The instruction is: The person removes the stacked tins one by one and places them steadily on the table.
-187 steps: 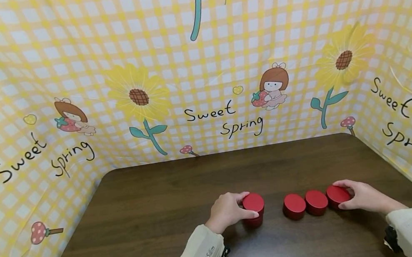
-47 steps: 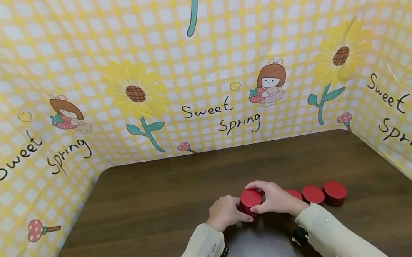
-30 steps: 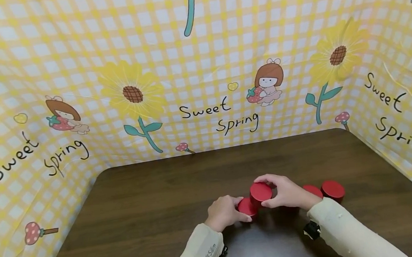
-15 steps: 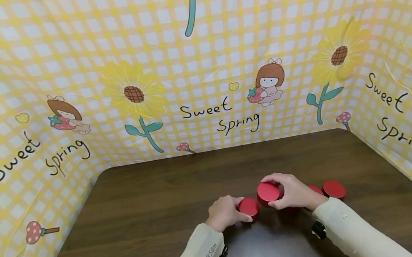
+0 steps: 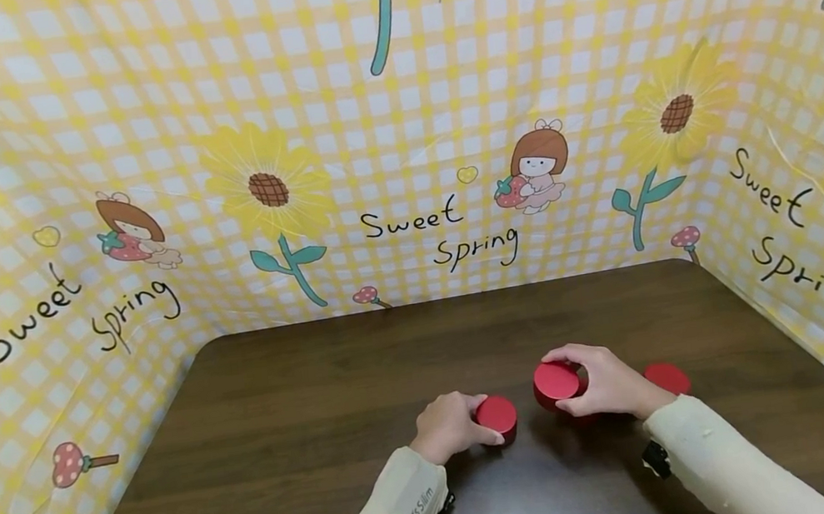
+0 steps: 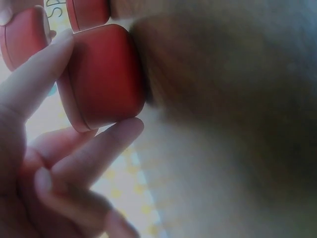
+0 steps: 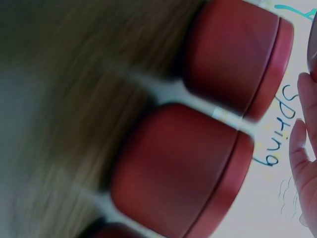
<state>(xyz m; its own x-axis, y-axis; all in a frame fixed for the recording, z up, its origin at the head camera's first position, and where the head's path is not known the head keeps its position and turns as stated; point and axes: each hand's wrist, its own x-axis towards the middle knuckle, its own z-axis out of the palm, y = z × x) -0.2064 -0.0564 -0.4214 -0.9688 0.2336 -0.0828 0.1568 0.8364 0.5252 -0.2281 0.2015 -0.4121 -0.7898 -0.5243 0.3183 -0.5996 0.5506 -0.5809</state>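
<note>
My left hand [image 5: 451,427] pinches a red round lidded tin [image 5: 497,419] standing on the table; its thumb and fingers hold opposite sides, as the left wrist view shows. To the right, my right hand [image 5: 606,381] grips a second red tin [image 5: 557,384] by its sides, raised above the table. Beneath and behind the right hand stand more such tins in a row. One tin [image 5: 668,379] shows past the wrist, while the others are mostly covered in the head view. The right wrist view shows standing tins [image 7: 178,168] close together, with the raised tin [image 7: 312,49] at its edge.
The dark wooden table [image 5: 335,382] has rounded far corners. A yellow checked cloth [image 5: 401,149] with printed flowers and lettering hangs behind it and along both sides. Both sleeves are pale, with a black strap [image 5: 656,459] at the right wrist.
The right hand has left the row, taken the upper tin off the stack at my left hand, and carried it rightward over the row. The left hand stays on the lower tin.
</note>
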